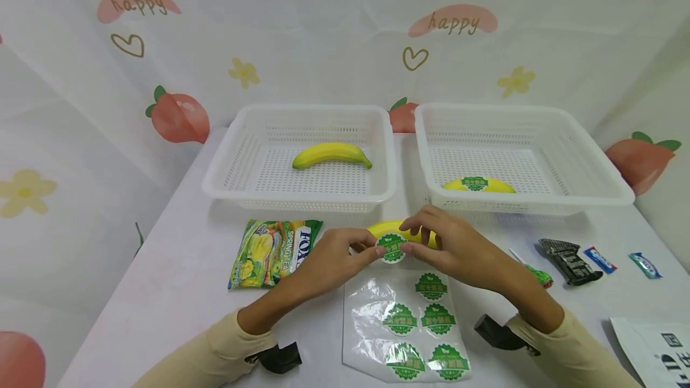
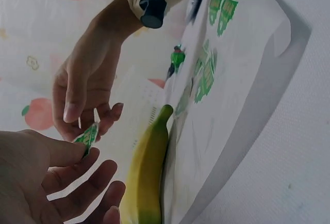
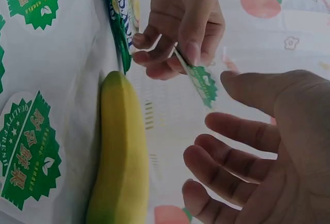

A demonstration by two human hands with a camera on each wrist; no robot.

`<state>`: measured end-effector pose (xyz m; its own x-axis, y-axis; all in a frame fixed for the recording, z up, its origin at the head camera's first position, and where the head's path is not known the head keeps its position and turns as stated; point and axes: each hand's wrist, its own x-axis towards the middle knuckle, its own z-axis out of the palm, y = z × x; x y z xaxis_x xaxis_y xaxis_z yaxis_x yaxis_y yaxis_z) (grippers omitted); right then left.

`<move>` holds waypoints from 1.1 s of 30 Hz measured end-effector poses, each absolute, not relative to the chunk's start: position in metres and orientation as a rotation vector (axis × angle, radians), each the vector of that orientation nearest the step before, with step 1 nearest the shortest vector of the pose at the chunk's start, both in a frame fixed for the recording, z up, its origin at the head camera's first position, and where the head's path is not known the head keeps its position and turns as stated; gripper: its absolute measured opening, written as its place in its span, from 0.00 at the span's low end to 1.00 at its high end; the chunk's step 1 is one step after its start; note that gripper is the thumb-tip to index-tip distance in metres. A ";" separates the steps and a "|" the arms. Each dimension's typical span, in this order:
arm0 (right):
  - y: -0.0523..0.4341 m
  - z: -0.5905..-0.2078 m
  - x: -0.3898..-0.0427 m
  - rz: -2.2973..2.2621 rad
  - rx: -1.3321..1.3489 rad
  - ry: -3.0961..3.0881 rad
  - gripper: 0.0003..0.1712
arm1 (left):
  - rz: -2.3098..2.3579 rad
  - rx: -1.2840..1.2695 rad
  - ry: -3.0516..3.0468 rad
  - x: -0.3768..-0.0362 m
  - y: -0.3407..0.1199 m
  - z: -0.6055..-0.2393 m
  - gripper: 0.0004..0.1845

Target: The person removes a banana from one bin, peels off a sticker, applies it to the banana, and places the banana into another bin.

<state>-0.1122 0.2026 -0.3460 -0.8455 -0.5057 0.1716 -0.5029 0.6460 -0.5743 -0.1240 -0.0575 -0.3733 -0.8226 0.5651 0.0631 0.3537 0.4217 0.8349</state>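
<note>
My left hand (image 1: pixel 345 251) pinches a round green-and-white sticker (image 1: pixel 391 248) between thumb and forefinger. Facing it, my right hand (image 1: pixel 450 244) has its thumb and fingers spread apart close to the sticker's other edge; the right wrist view shows a small gap between them. Beneath and behind both hands a yellow banana (image 3: pixel 121 152) lies on the table, partly covered by them in the head view. Nearer me is a clear sticker sheet (image 1: pixel 372 340) bearing several green stickers (image 1: pixel 450 362).
A white basket (image 1: pixel 215 178) at back left holds a banana (image 1: pixel 331 153). The back-right basket (image 1: pixel 604 187) holds a stickered banana (image 1: pixel 498 185). A candy bag (image 1: pixel 264 250) lies left; a lollipop (image 1: pixel 541 278), dark packet (image 1: pixel 571 261), small wrapped candies (image 1: pixel 600 260) and a white packet (image 1: pixel 654 346) lie right.
</note>
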 end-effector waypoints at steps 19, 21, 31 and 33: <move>0.211 -0.366 -0.144 -1.091 -0.684 2.838 0.05 | 0.998 0.931 2.766 -0.152 -0.033 -0.380 0.28; 0.212 -0.368 -0.146 -1.082 -0.647 2.847 0.05 | 0.992 0.934 2.761 -0.155 -0.028 -0.381 0.27; 0.215 -0.376 -0.153 -1.041 -0.586 2.842 0.06 | 0.974 0.847 2.758 -0.161 -0.020 -0.389 0.24; 0.214 -0.376 -0.152 -1.029 -0.579 2.847 0.05 | 0.983 0.834 2.762 -0.161 -0.020 -0.391 0.23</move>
